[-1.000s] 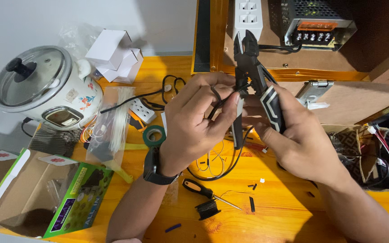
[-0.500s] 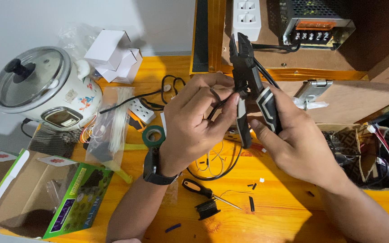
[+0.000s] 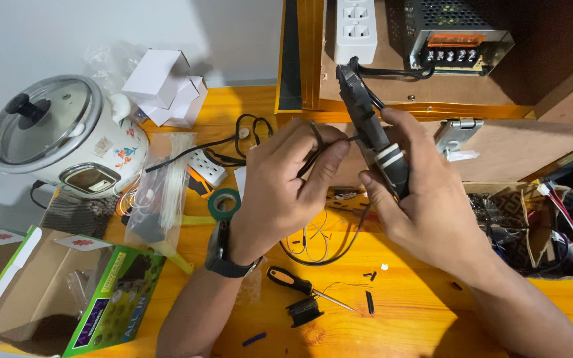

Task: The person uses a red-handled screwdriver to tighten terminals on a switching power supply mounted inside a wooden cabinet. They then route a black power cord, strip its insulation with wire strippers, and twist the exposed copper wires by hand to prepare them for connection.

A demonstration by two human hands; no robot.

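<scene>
My right hand (image 3: 419,199) grips a black wire-stripping plier (image 3: 369,132) by its handles, jaws pointing up and away. My left hand (image 3: 286,189), with a black watch on its wrist, pinches a thin black wire (image 3: 313,142) and holds its end against the plier's jaws. The wire loops down under both hands onto the orange wooden table (image 3: 419,311). Short black bits of stripped insulation (image 3: 370,301) lie on the table below my hands.
A white rice cooker (image 3: 67,139) stands at the left, beside white boxes (image 3: 164,86), a bag of cable ties (image 3: 167,185) and green tape (image 3: 224,203). A small screwdriver (image 3: 300,285) lies near. A power strip (image 3: 356,26) and metal power supply (image 3: 455,36) sit behind; cardboard boxes (image 3: 48,305) at lower left.
The plier has closed and tilted a little to the left, with its handles squeezed together in my right hand. My left hand still holds the wire at the jaws.
</scene>
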